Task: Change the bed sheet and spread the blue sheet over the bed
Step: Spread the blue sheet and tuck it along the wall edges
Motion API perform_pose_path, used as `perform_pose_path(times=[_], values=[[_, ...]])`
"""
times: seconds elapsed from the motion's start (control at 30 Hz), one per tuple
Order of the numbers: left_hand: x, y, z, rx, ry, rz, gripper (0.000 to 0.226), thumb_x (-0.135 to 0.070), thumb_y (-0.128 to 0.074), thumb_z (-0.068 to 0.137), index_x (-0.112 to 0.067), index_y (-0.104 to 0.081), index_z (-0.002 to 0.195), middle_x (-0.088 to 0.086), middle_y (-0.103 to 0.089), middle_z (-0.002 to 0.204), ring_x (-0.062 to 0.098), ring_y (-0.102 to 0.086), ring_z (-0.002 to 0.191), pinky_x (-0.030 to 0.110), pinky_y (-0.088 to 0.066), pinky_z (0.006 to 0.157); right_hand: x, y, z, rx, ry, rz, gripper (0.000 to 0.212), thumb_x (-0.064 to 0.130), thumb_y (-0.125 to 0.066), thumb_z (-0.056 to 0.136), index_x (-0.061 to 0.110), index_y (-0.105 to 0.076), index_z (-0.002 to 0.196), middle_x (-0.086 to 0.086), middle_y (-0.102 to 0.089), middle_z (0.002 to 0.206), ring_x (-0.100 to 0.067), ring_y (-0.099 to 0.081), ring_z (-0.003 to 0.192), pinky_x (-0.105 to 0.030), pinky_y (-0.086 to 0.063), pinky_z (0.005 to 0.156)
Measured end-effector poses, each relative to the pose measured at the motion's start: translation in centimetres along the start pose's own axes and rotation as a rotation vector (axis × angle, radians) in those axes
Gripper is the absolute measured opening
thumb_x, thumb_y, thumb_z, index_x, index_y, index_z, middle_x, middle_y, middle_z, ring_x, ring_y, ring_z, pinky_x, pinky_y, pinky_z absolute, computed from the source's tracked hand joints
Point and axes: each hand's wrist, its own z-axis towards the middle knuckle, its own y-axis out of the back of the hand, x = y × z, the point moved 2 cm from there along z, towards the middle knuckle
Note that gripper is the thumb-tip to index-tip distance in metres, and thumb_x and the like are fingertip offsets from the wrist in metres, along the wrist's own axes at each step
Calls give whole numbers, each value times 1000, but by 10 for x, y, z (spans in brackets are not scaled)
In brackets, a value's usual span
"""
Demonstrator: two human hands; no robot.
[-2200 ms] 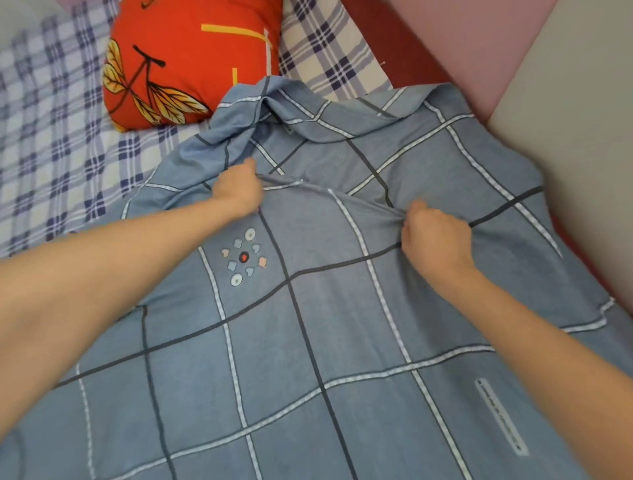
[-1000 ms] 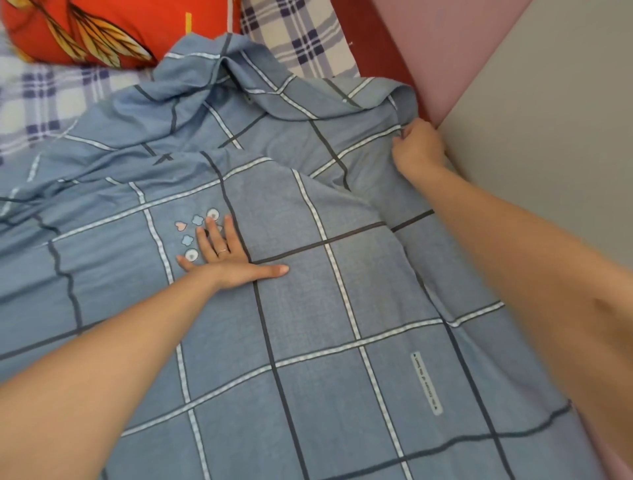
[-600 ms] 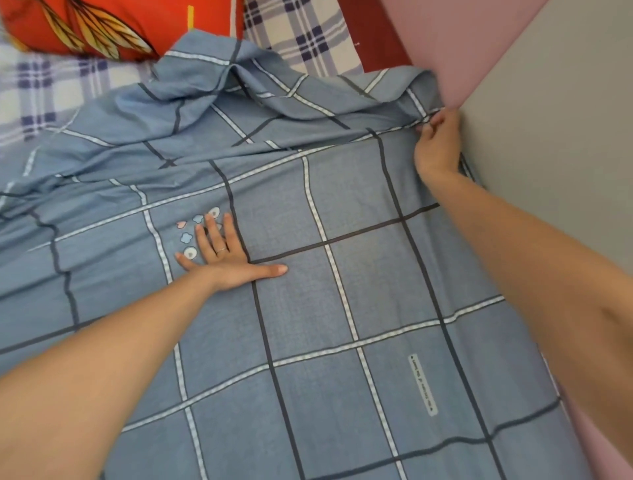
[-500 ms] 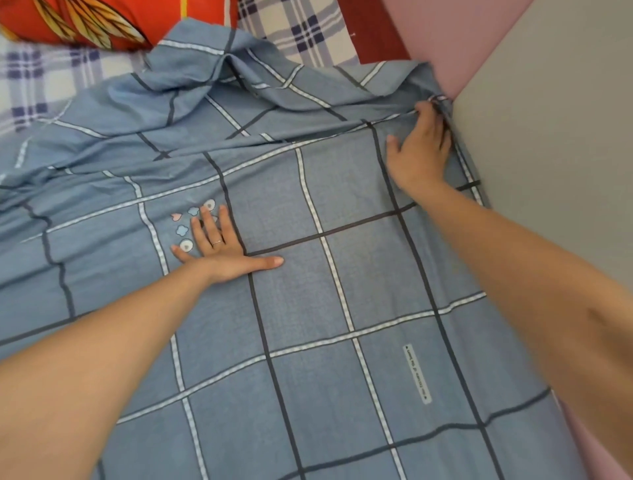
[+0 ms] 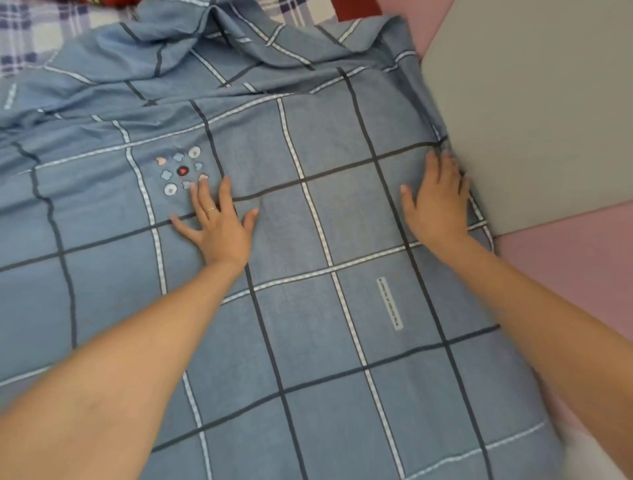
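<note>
The blue sheet, checked with dark and white lines, covers most of the bed. It lies smooth near me and is bunched in folds at the far end. My left hand lies flat on it with fingers spread, just below a small ring of printed shapes. My right hand presses flat on the sheet's right edge, fingers straight, against the grey wall panel.
The old white-and-purple plaid sheet shows at the far left, beyond the folds. A sliver of the red pillow is at the top edge. Pink padded panels and the grey panel bound the bed on the right.
My right hand let go of the sheet's far right corner and slid back along the right edge, now flat. My left hand stayed flat on the sheet. The view tilted down towards me.
</note>
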Motion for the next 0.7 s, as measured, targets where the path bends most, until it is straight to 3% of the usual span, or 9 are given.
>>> perform_pose_path(times=[0.07, 0.13, 0.17, 0.2, 0.33, 0.43, 0.53, 0.63, 0.7], values=[[1, -14, -52, -111, -28, -64, 54, -35, -45, 95, -24, -31, 146, 9, -12, 158, 20, -2, 147, 67, -1, 109, 34, 2, -48, -10, 251, -33, 63, 39, -39, 92, 15, -27, 148, -17, -26, 154, -37, -24, 141, -67, -16, 108], [8, -31, -113, -126, -103, -74, 51, -35, -35, 95, -22, -36, 144, 10, -22, 156, 24, -13, 146, 66, -7, 109, 39, -12, -110, 50, 656, -121, 61, 41, -37, 89, 28, -27, 147, -6, -31, 154, -34, -30, 140, -72, -21, 102], [13, -38, -142, -102, -156, -52, 54, -37, -31, 94, -23, -34, 146, 9, -24, 156, 26, -15, 145, 66, -10, 108, 25, -20, -131, 66, 742, -189, 61, 44, -35, 89, 34, -22, 148, -1, -30, 154, -33, -31, 140, -72, -21, 101], [16, -45, -171, -57, -207, -12, 56, -39, -28, 93, -24, -29, 148, 9, -23, 156, 27, -16, 145, 68, -11, 107, -2, -27, -144, 97, 706, -239, 62, 47, -34, 90, 37, -16, 149, 3, -27, 155, -32, -30, 140, -72, -20, 102], [17, -71, -271, 118, -414, 119, 63, -46, -30, 91, -27, -20, 150, 10, -17, 158, 35, -13, 144, 75, -4, 102, -122, -23, -194, 141, 67, -106, 68, 56, -29, 91, 26, -17, 151, -5, -22, 157, -33, -27, 140, -54, -26, 109], [5, -86, -329, 259, -829, 182, 66, -51, -36, 89, -29, -22, 150, 8, -14, 159, 30, -15, 145, 80, -10, 97, -154, -22, -226, 194, -168, 189, 74, 54, -36, 93, 12, -18, 151, -12, -26, 154, -29, -30, 139, -41, -28, 112], [-2, -88, -349, 367, -1133, 223, 65, -50, -36, 90, -28, -24, 150, 8, -15, 158, 26, -12, 146, 75, -17, 96, -152, -17, -237, 155, -392, 333, 70, 49, -45, 92, 11, -27, 148, -16, -37, 148, -33, -36, 134, -47, -31, 110], [-10, -69, -335, 369, -1183, 275, 61, -42, -37, 90, -27, -27, 149, 6, -20, 158, 23, -13, 146, 68, -15, 102, -141, -4, -269, 68, -231, 189, 62, 43, -37, 93, 8, -35, 144, -16, -40, 145, -33, -37, 132, -49, -32, 108], [-8, -60, -320, 332, -1003, 317, 62, -40, -36, 91, -25, -23, 150, 7, -18, 157, 25, -9, 147, 70, -13, 105, -141, -9, -300, 119, -42, 49, 59, 42, -33, 94, 19, -30, 148, -10, -32, 152, -32, -30, 137, -52, -27, 109]])
